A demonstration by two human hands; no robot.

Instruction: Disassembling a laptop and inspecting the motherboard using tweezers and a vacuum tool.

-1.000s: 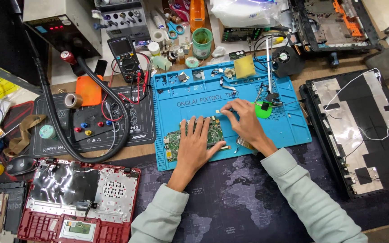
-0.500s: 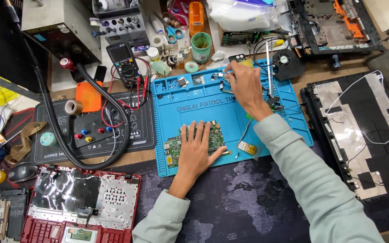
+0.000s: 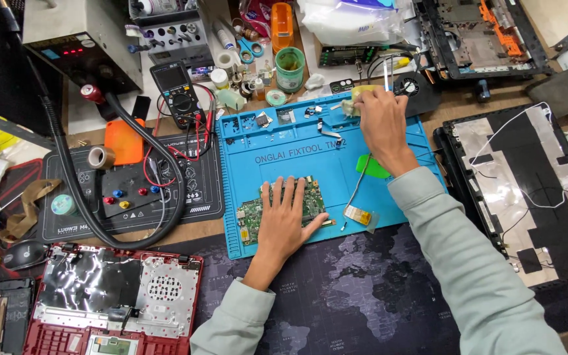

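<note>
My left hand lies flat, fingers spread, on a green circuit board in the lower half of the blue work mat. My right hand reaches to the mat's top right corner. Its bent fingertips touch a pale yellow block. A thin metal tool sticks out from behind that hand; whether the hand grips it is unclear. A green plastic pick lies just under my right wrist. A small part with yellow tape rests at the mat's lower right.
A multimeter, a green cup, scissors and a black hose crowd the back left. A red laptop base sits at front left, a laptop lid with wires at right, and a world-map mat in front.
My right hand has left the circuit board and moved up to the mat's top right corner, by the yellow block. My left hand stays pressed on the board.
</note>
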